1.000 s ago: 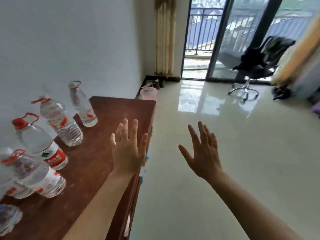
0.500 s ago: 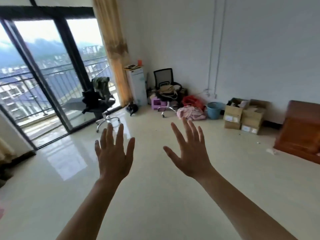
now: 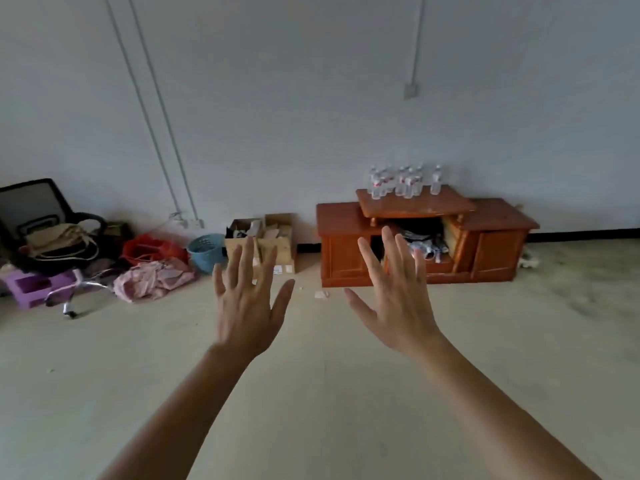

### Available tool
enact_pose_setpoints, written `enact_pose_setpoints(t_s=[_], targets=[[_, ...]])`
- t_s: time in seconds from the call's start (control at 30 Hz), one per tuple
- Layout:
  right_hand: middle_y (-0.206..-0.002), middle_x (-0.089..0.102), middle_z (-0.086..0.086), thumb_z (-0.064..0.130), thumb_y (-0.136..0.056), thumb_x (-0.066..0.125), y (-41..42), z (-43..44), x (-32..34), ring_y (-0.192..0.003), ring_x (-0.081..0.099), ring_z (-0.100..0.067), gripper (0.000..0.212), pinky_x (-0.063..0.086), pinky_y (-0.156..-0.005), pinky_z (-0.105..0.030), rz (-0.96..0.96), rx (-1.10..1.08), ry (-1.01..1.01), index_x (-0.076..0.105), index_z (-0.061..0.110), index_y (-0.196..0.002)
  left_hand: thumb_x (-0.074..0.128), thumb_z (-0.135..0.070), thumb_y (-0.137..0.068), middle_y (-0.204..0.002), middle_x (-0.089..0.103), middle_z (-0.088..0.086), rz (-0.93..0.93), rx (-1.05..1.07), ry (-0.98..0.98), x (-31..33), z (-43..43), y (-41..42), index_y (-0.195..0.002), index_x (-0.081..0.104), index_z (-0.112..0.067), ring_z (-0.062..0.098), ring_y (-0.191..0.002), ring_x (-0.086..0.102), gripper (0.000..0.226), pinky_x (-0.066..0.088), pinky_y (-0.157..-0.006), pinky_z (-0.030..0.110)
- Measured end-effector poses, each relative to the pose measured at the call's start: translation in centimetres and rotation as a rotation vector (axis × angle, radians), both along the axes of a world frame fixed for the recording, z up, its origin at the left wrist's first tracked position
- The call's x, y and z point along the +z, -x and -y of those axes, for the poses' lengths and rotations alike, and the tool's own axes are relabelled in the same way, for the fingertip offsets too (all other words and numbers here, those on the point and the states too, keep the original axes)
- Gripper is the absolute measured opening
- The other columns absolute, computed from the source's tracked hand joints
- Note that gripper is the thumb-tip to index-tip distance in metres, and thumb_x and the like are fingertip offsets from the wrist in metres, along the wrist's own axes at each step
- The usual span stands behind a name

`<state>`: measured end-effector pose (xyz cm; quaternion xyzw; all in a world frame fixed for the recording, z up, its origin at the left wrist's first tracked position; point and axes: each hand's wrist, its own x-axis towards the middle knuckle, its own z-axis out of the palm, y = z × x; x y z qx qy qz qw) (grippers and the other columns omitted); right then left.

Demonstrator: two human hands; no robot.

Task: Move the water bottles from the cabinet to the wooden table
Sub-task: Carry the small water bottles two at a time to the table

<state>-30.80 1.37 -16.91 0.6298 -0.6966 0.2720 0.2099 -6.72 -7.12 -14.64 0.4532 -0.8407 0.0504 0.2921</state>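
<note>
Across the room, cabinet [image 3: 346, 237] now in view (table left behind), bottles [image 3: 398, 183] atop; left hand [image 3: 247, 306] and right hand [image 3: 398, 306] spread, empty: another fetch due.

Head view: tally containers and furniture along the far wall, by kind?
Orange-brown wooden cabinet: 1
Open brown cardboard boxes: 2
Round blue plastic basket: 1
Black mesh office chair: 1
Total: 5
Clear water bottles on the cabinet: too blurred to count.
</note>
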Motion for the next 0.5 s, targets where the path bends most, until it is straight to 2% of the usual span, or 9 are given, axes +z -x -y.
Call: enact_pose_setpoints(t_s=[0.13,0.27,0.5], targets=[[-0.169,0.005,-0.018,0.068,-0.099,0.038,9.2,6.0,2.7,-0.154,0.014,-0.040,0.081,0.017,-0.121,-0.064,-0.088,-0.178,0.013,0.015,0.023,-0.163,0.021,-0.061,-0.100,-0.167,0.011,0.012,-0.001,-0.144,0.001,0.2,9.2,10.1,-0.158,0.026,-0.025,0.034,-0.154,0.008,0.068,0.012,-0.121,0.061],[-0.169,0.005,-0.018,0.068,-0.097,0.036,15.9,10.6,4.0,-0.154,0.013,-0.040,0.082,0.015,-0.122,-0.060,-0.046,-0.333,-0.004,0.016,0.023,-0.163,0.017,-0.064,-0.100,-0.167,0.011,0.012,-0.002,-0.234,-0.046,0.5,16.7,18.5,-0.158,0.021,-0.028,0.032,-0.154,0.007,0.068,0.013,-0.121,0.061],[-0.168,0.010,-0.018,0.065,-0.096,0.044,26.5,14.5,1.2,-0.151,0.021,-0.042,0.084,0.023,-0.119,-0.063,0.015,-0.485,-0.025,0.018,0.021,-0.162,0.006,-0.071,-0.095,-0.168,-0.002,0.006,0.072,-0.365,-0.173,-2.0,25.1,31.1,-0.159,0.008,-0.033,0.028,-0.154,-0.002,0.074,0.010,-0.122,0.060]])
